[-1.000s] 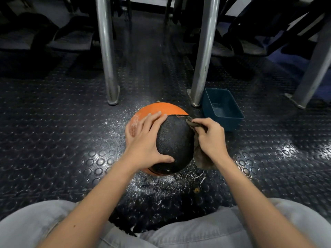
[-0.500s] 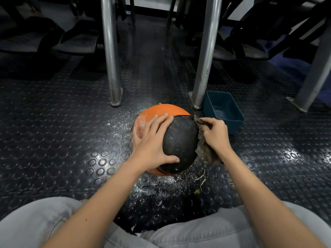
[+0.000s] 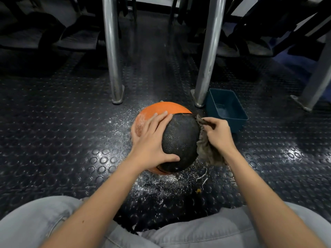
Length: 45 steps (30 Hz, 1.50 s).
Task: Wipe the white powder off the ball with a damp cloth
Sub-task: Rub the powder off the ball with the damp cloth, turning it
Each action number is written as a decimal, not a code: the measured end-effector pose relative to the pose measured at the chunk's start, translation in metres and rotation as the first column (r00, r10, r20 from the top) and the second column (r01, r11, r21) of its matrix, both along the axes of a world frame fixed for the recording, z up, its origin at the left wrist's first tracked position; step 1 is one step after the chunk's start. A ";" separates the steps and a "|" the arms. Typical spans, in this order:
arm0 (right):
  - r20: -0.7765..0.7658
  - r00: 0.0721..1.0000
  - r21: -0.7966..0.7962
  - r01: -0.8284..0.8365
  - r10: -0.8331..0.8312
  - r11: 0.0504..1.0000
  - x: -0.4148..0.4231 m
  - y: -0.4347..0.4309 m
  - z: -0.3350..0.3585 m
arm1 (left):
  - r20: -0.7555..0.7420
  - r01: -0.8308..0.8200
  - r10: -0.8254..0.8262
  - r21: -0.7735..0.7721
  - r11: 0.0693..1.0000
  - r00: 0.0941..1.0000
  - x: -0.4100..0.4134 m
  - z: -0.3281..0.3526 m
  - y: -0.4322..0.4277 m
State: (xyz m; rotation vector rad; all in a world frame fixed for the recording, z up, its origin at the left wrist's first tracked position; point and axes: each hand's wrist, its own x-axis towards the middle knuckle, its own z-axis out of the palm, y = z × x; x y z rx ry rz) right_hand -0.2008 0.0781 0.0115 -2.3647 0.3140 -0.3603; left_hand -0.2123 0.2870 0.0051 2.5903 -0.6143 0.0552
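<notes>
Ball sat on the studded floor between the two hands, in a scatter of white powder. Left hand lay flat on its upper left, fingers straight and spread. Right hand was curled round the cloth, pressing it against the ball's right side, with the blue tub just beyond.

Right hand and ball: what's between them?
Head view: the brown cloth, gripped in the right hand, lies between that hand and the black side of the ball.
</notes>
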 end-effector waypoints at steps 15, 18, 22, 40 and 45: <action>0.107 0.993 -0.081 -0.038 0.046 0.996 -0.003 0.002 -0.004 | -0.016 0.036 -0.036 0.009 0.999 0.999 0.005 0.011 0.011; 0.016 1.000 0.098 0.006 -0.008 0.995 0.006 -0.013 -0.010 | 0.027 0.108 -0.107 -0.052 0.993 0.994 0.011 0.014 0.016; 0.054 0.998 0.212 -0.023 0.012 0.977 0.014 -0.014 -0.010 | -0.030 0.156 -0.155 0.043 0.987 0.987 0.023 0.012 0.025; 0.200 0.881 -0.499 -0.284 0.428 0.819 -0.052 0.076 0.008 | -0.144 0.043 -0.064 -0.141 0.989 0.988 0.025 0.005 0.023; 0.154 0.972 -0.407 -0.102 0.178 0.908 -0.010 0.040 0.020 | -0.156 0.032 -0.051 -0.124 0.992 0.986 0.025 0.006 0.009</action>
